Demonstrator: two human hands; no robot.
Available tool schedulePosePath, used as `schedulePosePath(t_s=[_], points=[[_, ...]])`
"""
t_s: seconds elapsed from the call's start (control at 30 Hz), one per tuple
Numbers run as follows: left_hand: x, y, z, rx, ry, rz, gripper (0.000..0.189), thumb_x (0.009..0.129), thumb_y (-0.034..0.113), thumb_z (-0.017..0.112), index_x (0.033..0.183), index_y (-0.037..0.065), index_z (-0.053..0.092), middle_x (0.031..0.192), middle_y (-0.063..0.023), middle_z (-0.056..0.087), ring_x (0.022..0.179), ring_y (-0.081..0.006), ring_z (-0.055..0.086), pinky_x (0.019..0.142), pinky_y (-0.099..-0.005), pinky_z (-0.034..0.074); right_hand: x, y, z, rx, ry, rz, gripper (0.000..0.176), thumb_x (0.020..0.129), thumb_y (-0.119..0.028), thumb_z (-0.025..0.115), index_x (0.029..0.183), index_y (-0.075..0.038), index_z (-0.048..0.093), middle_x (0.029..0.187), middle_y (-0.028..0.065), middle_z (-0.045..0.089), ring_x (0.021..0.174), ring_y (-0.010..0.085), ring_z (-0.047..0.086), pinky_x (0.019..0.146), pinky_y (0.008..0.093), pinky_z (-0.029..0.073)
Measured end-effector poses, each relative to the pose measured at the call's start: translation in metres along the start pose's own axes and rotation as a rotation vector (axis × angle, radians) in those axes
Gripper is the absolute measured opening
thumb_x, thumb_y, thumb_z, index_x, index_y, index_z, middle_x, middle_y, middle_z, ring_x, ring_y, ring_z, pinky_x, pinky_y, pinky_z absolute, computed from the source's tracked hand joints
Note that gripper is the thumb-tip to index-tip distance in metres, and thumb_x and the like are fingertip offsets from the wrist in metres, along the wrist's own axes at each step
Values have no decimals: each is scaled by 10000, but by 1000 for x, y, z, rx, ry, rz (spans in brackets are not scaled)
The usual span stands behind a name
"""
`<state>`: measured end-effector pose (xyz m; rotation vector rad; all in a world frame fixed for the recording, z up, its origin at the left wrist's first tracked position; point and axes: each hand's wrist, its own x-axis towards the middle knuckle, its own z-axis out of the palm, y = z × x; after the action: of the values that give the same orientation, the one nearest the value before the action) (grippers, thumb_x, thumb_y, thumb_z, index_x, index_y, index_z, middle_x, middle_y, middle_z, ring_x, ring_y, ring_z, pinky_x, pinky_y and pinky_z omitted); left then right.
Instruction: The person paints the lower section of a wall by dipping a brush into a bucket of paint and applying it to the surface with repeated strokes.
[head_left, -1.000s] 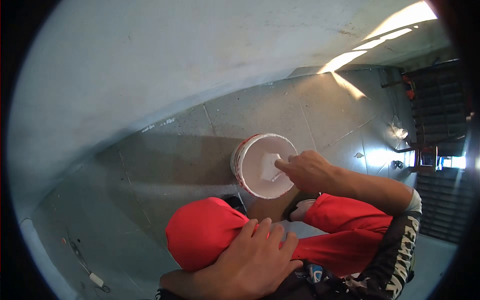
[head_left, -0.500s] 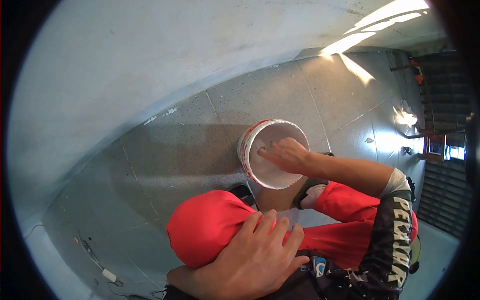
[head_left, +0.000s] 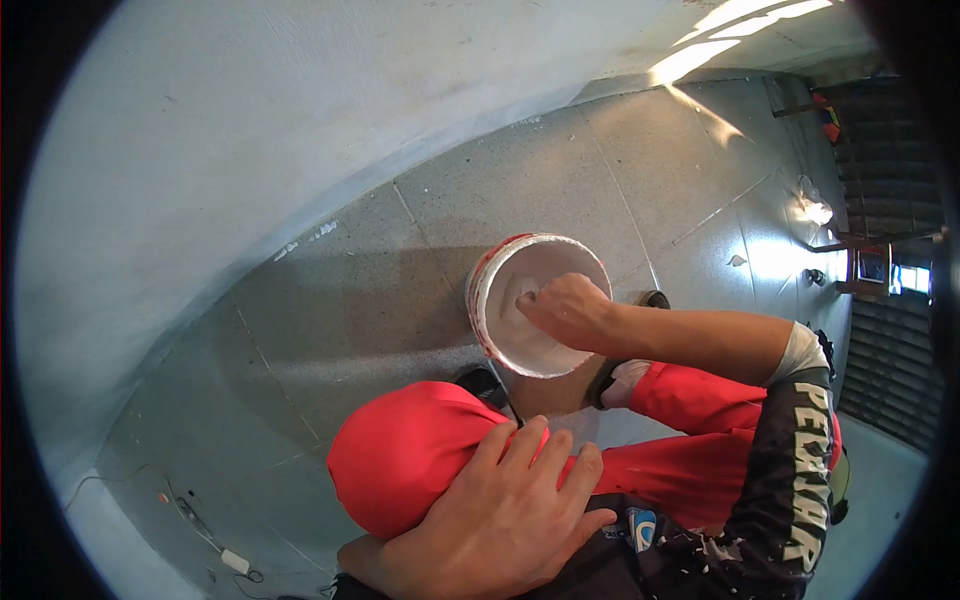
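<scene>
Tiled floor [head_left: 520, 180], centre: my right hand [head_left: 572, 308] curled in bucket [head_left: 545, 350], grip unclear, best kept off rim [head_left: 550, 237]; left hand [head_left: 500, 505] open

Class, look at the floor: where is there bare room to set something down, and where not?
Bare floor lies between the bucket and the wall, and left of the bucket, beyond the red-clad knee. It is crowded on the bucket's near side, by the shoes, and at its mouth, where the right hand reaches in.
</scene>
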<state>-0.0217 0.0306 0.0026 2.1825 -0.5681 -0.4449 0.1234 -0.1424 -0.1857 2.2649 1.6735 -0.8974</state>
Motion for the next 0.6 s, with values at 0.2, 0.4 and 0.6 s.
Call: schedulePosePath(t_s=[0.2,0.4,0.6], points=[[3,-1,0,-29,5,-1,522,909,421,625,1186,-20,583,1116,-212,619,1100,-352,589,964,-440,451,-18,11,-24,59,-63,-22,141,861,-101,569,926,12,623,765,182,687,746,349,695,634,450,539],[-7,6,0,13,58,-17,480,928,369,591,1205,-21,547,1201,-219,579,1195,-363,510,1053,-469,358,-40,26,-75,218,-294,60,170,886,-110,558,954,30,627,819,225,676,822,393,673,709,485,511],[-8,5,6,-7,47,-17,501,930,373,591,1224,-28,539,1212,-223,572,1205,-378,500,1064,-478,348,-68,44,-95,445,-215,258,198,893,-126,539,923,38,647,815,237,661,824,406,645,752,473,492]])
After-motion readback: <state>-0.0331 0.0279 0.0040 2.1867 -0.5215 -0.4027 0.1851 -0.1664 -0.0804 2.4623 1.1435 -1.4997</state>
